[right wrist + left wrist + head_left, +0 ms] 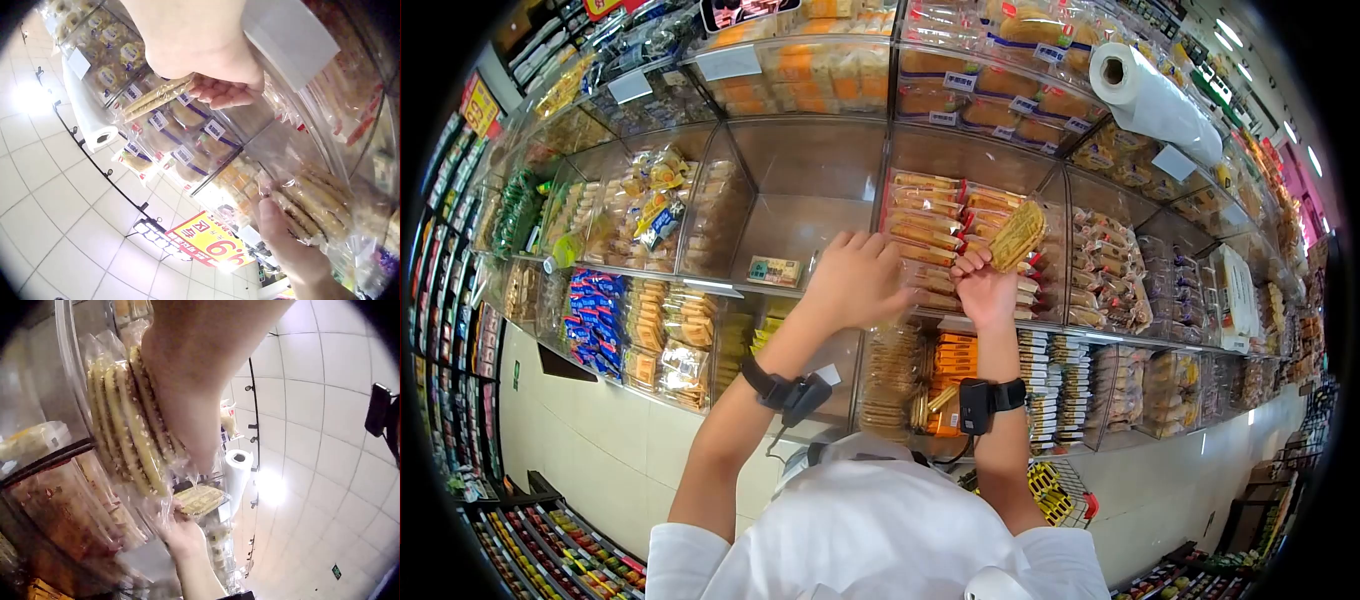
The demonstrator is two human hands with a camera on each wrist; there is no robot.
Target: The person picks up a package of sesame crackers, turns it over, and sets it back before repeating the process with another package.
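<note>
My left hand (pixel 855 280) is over the front of the clear display bins, its back turned up in the head view. It grips a bunch of flat, wrapped biscuits (pixel 122 425), stacked side by side and dotted with nut-like bits; the hand hides them in the head view. To its right, my right hand (pixel 987 295) pinches a single wrapped biscuit (pixel 1017 237) by one end, held up over a bin of long red-and-clear packets (pixel 925 215). In the right wrist view this biscuit (pixel 159 98) shows edge-on, pointing away from the curled fingers (pixel 228 94).
Clear partitions divide the bins of packaged snacks. A small label card (pixel 775 270) lies in the bin left of my hands. A roll of plastic bags (pixel 1165 105) is mounted at upper right. Below are orange packets (pixel 957 360) and a shopping cart (pixel 1090 505).
</note>
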